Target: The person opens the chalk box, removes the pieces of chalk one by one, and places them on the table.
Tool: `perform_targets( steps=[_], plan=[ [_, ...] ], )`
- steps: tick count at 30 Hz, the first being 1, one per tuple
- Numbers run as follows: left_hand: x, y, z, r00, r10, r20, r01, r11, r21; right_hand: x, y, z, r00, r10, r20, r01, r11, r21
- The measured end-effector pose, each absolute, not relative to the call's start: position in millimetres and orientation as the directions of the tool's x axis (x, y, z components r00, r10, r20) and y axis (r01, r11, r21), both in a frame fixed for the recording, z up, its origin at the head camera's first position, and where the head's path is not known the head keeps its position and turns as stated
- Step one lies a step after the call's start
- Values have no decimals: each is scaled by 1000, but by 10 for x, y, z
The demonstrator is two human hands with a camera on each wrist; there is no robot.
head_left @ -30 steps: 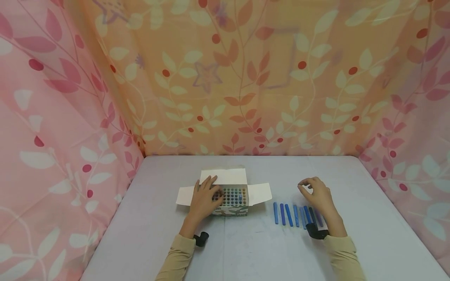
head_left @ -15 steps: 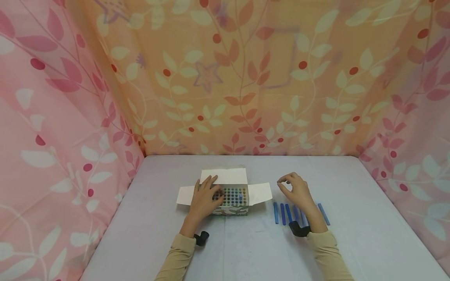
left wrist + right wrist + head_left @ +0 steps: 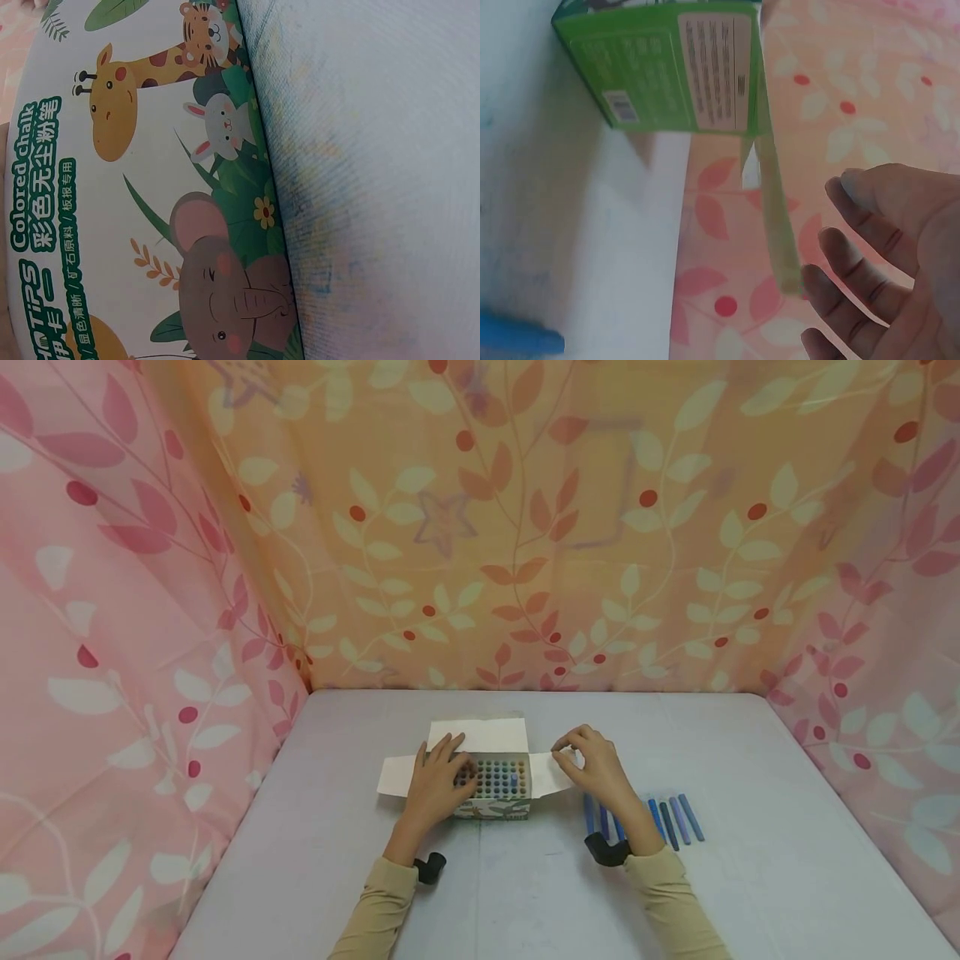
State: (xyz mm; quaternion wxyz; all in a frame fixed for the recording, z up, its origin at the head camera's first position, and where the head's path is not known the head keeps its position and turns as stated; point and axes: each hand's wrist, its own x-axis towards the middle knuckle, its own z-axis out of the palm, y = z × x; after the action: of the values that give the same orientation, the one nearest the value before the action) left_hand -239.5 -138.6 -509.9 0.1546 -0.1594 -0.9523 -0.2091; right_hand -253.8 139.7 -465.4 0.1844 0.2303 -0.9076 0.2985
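A chalk box (image 3: 491, 810) stands with its flaps spread, and rows of coloured chalk ends show inside. One blue chalk (image 3: 513, 781) stands a little higher than the others. My left hand (image 3: 437, 785) rests over the box's left side, some fingers stretched toward the back flap; its fingertips among the chalks are hard to make out. Above the right flap (image 3: 547, 774) hovers my right hand (image 3: 600, 768), thumb and index tips close together and the other fingers loosely bent. The right wrist view shows nothing in that hand (image 3: 892, 262), apart from the green box side (image 3: 652, 71).
Several blue and purple chalk sticks (image 3: 678, 820) lie in a row on the white table (image 3: 525, 902), right of the box, partly behind my right forearm. Black wrist cameras (image 3: 607, 850) sit on both wrists. Patterned curtains (image 3: 517, 527) enclose the table's back and sides.
My right hand has moved left from above the chalk row to the box's right flap, uncovering the row's right-hand sticks. The left hand and the box have stayed put.
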Motion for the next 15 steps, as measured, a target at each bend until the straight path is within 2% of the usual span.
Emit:
perform_targets(
  steps=[15],
  plan=[
    [-2389,-1394,-5089,-908,240,345,362,862,355,-2468,974,-4759,-765,-441,469,-622,694,-363]
  ],
)
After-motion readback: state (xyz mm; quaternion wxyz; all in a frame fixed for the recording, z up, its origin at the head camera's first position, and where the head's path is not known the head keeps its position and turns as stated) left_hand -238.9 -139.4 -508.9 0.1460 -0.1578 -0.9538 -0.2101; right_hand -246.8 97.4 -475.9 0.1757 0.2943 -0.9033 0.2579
